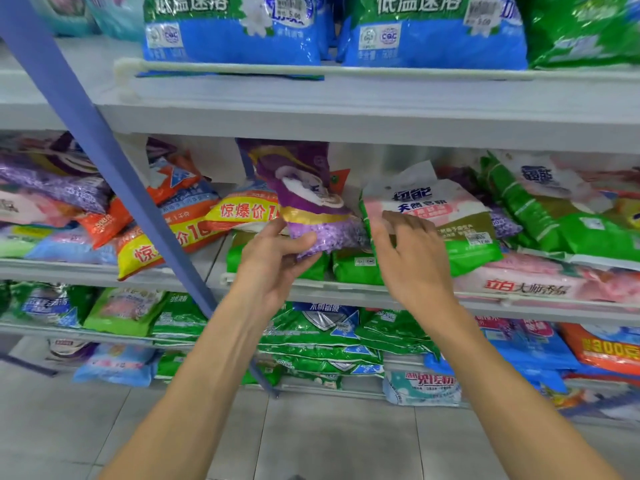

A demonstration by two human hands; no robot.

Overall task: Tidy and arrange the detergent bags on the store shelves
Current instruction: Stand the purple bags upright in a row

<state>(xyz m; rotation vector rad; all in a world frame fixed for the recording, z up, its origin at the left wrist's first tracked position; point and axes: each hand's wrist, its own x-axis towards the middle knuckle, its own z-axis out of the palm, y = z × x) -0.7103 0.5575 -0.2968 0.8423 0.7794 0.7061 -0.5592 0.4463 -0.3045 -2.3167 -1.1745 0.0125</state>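
- middle shelf (346, 294) holds detergent bags heaped loosely; green bags (349, 268) lie flat at its front rail, just behind both hands
- upper shelf (346, 109) carries blue-and-green bags (235, 36) standing in a row
- purple bag (304, 192) rises nearly upright above the left hand (273, 265); its lower end is clamped between the thumb in front and the fingers (306, 263) beneath
- right hand (412, 261) is just right of the purple bag; its fingers (408, 220) are apart, lightly bent, over the left edge of the pink-and-green bag (450, 216); gripping nothing
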